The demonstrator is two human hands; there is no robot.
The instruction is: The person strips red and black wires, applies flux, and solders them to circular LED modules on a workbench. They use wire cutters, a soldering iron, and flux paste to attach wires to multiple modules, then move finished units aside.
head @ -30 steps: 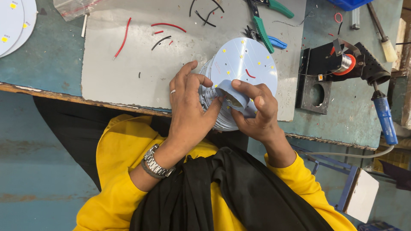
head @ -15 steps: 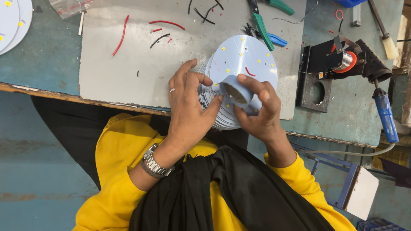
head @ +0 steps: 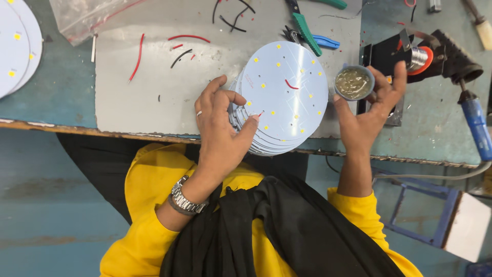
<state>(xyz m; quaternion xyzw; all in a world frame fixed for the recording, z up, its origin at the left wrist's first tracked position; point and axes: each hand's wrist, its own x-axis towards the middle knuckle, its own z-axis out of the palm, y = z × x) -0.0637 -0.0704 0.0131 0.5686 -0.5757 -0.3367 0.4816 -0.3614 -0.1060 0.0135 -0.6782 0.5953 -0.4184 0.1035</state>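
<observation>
Teal workbench (head: 46, 107) with a grey mat (head: 154, 97) on it, seen from my remote feed. Far left, two white round LED boards (head: 13, 46) overlap at the edge. Loose wire offcuts (head: 136, 56) litter the mat, about eight, red and black. My left hand (head: 220, 128) curls loosely on the stack of round LED boards (head: 287, 92) at the bench edge, thumb steadying it; count unclear, several. My right hand (head: 371, 105) pinches one small round flux tin (head: 353, 83) upright, likely so nothing spills. One blue-handled soldering iron (head: 474, 120) is parked right.

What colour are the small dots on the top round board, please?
Yellow dots on the white round board, seen in the head view.
</observation>
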